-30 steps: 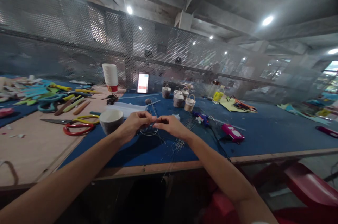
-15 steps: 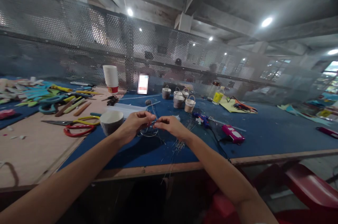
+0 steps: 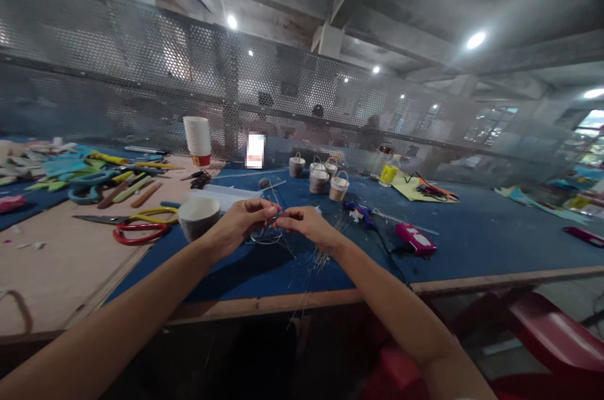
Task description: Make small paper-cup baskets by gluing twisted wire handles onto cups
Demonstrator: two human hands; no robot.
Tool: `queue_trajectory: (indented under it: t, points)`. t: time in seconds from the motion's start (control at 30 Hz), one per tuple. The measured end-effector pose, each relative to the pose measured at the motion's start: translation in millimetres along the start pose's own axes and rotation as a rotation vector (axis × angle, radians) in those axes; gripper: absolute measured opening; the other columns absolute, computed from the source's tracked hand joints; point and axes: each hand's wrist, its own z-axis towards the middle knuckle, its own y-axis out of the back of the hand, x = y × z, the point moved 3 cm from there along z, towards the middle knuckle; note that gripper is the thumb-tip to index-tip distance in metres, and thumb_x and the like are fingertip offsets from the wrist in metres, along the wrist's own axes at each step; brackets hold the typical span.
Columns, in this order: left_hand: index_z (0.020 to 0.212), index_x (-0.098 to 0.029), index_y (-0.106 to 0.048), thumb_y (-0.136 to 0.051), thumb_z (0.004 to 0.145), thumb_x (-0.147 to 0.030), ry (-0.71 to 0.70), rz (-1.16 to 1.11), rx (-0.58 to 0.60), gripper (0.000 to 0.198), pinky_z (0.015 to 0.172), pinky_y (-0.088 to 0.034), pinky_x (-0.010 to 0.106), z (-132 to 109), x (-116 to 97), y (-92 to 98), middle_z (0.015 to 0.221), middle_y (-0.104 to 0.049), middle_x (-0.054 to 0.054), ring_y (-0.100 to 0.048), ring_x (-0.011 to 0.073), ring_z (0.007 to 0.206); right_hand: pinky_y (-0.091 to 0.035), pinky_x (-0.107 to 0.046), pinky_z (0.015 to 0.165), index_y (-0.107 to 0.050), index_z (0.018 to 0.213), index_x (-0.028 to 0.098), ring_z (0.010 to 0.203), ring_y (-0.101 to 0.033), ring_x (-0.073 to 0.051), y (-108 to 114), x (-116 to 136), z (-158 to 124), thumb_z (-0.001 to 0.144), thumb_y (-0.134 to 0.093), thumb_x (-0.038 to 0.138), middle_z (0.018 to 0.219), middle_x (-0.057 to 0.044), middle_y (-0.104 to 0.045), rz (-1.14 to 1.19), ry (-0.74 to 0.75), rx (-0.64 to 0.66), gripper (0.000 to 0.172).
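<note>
Over the blue mat, my left hand [image 3: 246, 219] and my right hand [image 3: 309, 224] meet with their fingertips nearly touching. Thumb and forefinger are pinched in each. Whatever lies between the fingertips is too small to make out. Just below them is a loop of thin pale wire [image 3: 267, 239]. A paper cup with a grey outside [image 3: 199, 221] stands left of my left hand. Under my right wrist lies a bundle of thin wires [image 3: 322, 260], some reaching past the table edge.
Small baskets with handles [image 3: 319, 181] stand farther back. To the right are a blue glue gun [image 3: 362, 212] and a magenta box [image 3: 415, 239]. Red-and-yellow scissors [image 3: 141, 227], a stack of paper cups [image 3: 197, 139] and a perforated metal screen [image 3: 292, 92] are also there.
My fingertips have shifted very slightly, still pinched close together. Everything else on the table looks unchanged.
</note>
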Motion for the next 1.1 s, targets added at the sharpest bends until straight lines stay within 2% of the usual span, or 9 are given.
queue_trajectory:
  t: [0.17,0.37,0.53,0.73,0.93,1.1]
  points:
    - [0.061,-0.016,-0.064,-0.082,0.070,-0.026,-0.033,0.057,-0.022,0.022,0.060,-0.039,0.022,0.0,-1.6,-0.7,0.062,-0.062,0.000,-0.053,0.0102,0.061,-0.035,-0.026,0.064,-0.073,0.086,0.016,0.067,-0.047,-0.012,-1.1,-1.0,0.0,0.082,-0.068,0.044,0.074,-0.001,-0.062,-0.034,-0.001,0.004,0.029]
    - [0.072,-0.016,-0.070,-0.079,0.074,-0.030,0.001,0.011,0.005,0.017,0.064,-0.041,0.022,-0.5,-1.4,-0.8,0.072,-0.065,0.000,-0.055,0.0094,0.065,-0.034,-0.025,0.063,-0.073,0.083,0.016,0.065,-0.045,-0.011,-0.9,3.1,-1.4,0.081,-0.069,0.044,0.070,0.001,-0.059,-0.002,-0.005,-0.002,0.029]
    - [0.061,-0.015,-0.064,-0.083,0.068,-0.027,-0.034,0.061,-0.033,0.023,0.060,-0.039,0.022,-1.3,-2.4,-1.8,0.062,-0.062,-0.001,-0.053,0.0091,0.060,-0.034,-0.025,0.062,-0.073,0.085,0.016,0.065,-0.046,-0.012,-1.6,0.7,-0.7,0.081,-0.068,0.044,0.069,0.001,-0.058,-0.037,-0.020,-0.008,0.028]
    - [0.075,-0.016,-0.071,-0.081,0.072,-0.032,-0.014,0.008,0.007,0.019,0.068,-0.043,0.024,-0.7,-1.9,-1.6,0.073,-0.067,0.001,-0.058,0.0114,0.068,-0.036,-0.025,0.065,-0.073,0.082,0.016,0.067,-0.047,-0.011,-1.5,0.3,-0.3,0.078,-0.070,0.047,0.075,0.000,-0.063,0.054,-0.009,-0.009,0.031]
    - [0.064,-0.016,-0.067,-0.080,0.073,-0.029,-0.065,0.087,-0.010,0.021,0.061,-0.040,0.022,-0.3,-1.6,0.2,0.064,-0.065,0.000,-0.055,0.0099,0.062,-0.036,-0.024,0.064,-0.074,0.083,0.016,0.067,-0.047,-0.011,-2.3,0.0,-0.8,0.078,-0.071,0.047,0.073,0.000,-0.063,0.038,-0.024,0.000,0.031]
    - [0.081,-0.017,-0.074,-0.081,0.073,-0.028,-0.004,0.014,0.038,0.015,0.067,-0.043,0.022,1.2,2.6,0.6,0.076,-0.069,0.001,-0.058,0.0100,0.068,-0.036,-0.024,0.065,-0.073,0.084,0.016,0.067,-0.048,-0.011,-1.3,-0.1,-0.4,0.078,-0.071,0.048,0.076,0.000,-0.063,0.082,-0.036,-0.001,0.033]
